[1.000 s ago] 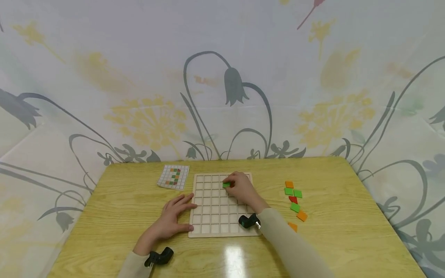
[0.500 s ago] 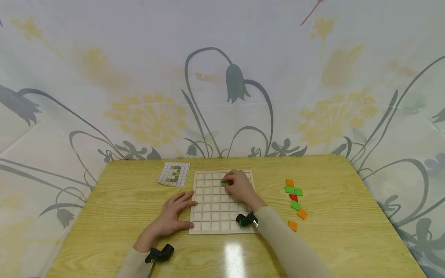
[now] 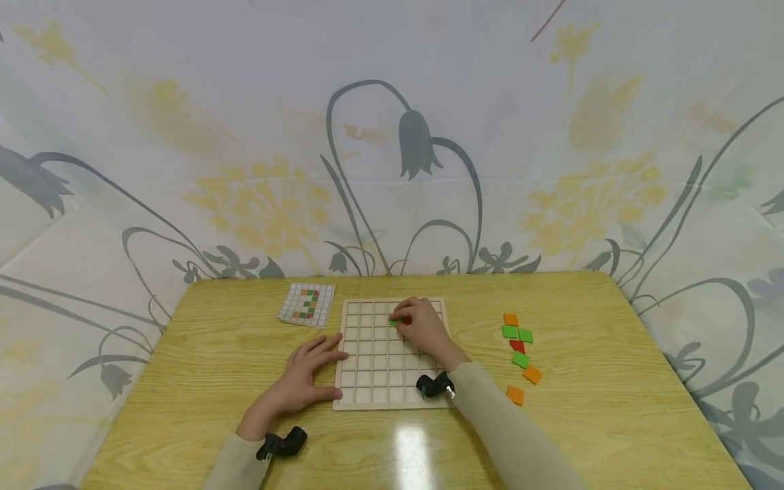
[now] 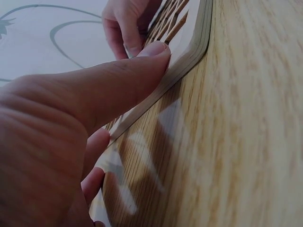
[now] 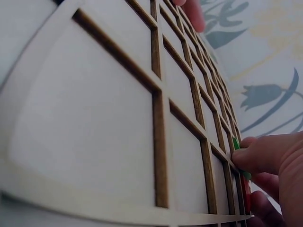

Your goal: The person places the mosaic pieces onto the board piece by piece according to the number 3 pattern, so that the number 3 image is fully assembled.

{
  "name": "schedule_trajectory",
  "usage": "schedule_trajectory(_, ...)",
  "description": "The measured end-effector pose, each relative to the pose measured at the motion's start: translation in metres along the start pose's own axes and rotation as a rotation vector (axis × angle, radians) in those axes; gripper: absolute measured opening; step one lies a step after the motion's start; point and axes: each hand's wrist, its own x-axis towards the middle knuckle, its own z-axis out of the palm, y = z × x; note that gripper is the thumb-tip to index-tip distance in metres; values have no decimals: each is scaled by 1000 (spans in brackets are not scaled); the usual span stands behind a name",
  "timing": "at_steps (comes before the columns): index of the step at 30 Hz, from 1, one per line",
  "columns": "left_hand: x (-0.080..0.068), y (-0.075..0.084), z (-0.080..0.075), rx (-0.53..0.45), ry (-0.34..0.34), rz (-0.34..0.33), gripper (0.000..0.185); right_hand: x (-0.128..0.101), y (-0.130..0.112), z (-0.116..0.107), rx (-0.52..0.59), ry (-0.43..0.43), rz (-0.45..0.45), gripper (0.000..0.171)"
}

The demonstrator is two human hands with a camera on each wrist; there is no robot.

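Note:
A pale wooden grid board (image 3: 373,367) lies flat on the yellow wood table (image 3: 202,354). My right hand (image 3: 419,325) sits over the board's upper middle cells and pinches a small green tile (image 3: 395,320) at its fingertips; a bit of red shows beside it. In the right wrist view the green tile (image 5: 236,144) lies edge-on under a finger over the grid board (image 5: 94,123). My left hand (image 3: 306,378) rests flat with spread fingers against the board's left edge. The thumb (image 4: 118,80) presses the board's rim (image 4: 189,52) in the left wrist view.
A small pattern card (image 3: 307,303) with coloured squares lies left of the board's top. Loose orange, green and red tiles (image 3: 518,345) sit in a column to the right. A flower-print cloth (image 3: 392,136) hangs behind the table.
My right hand with the green tile has shifted slightly up the board; more of the tile is covered now. The left hand stays against the board's left edge.

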Motion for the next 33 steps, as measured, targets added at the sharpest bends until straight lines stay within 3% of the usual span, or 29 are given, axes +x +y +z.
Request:
schedule_trajectory(11, 0, -1, 0, -1, -4, -12, 58, -1, 2, -7, 94, -10, 21, 13)
schedule_trajectory(33, 0, -1, 1, -1, 0, -11, 57, -2, 3, -4, 45, 1, 0, 12)
